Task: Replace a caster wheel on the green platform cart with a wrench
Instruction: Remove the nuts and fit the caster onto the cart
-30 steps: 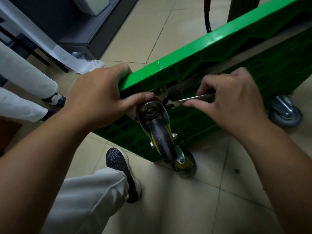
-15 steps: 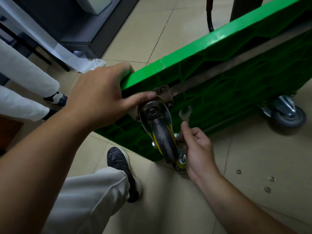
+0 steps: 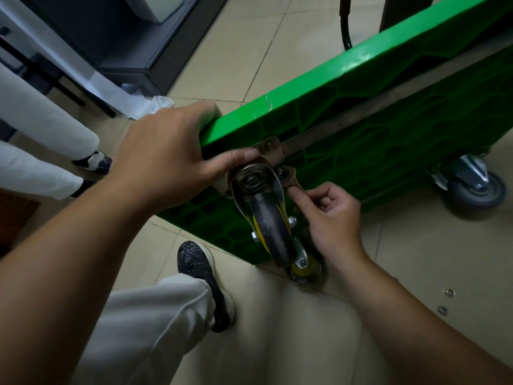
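Green cart tipped on edge on the floor. Left hand grips the cart's near corner, thumb against the mounting plate. Right hand, fingers curled, pinches at the plate's lower bolt; no wrench shows, so its hold is unclear. The caster wheel at that corner looks still bolted on, so removal and the swap remain.

Fingertips of the left hand hidden over the far edge of the green platform cart, cart cut off top and right, right hand curled by the caster wheel — what it holds unreadable, two floor specks at right — too small to name
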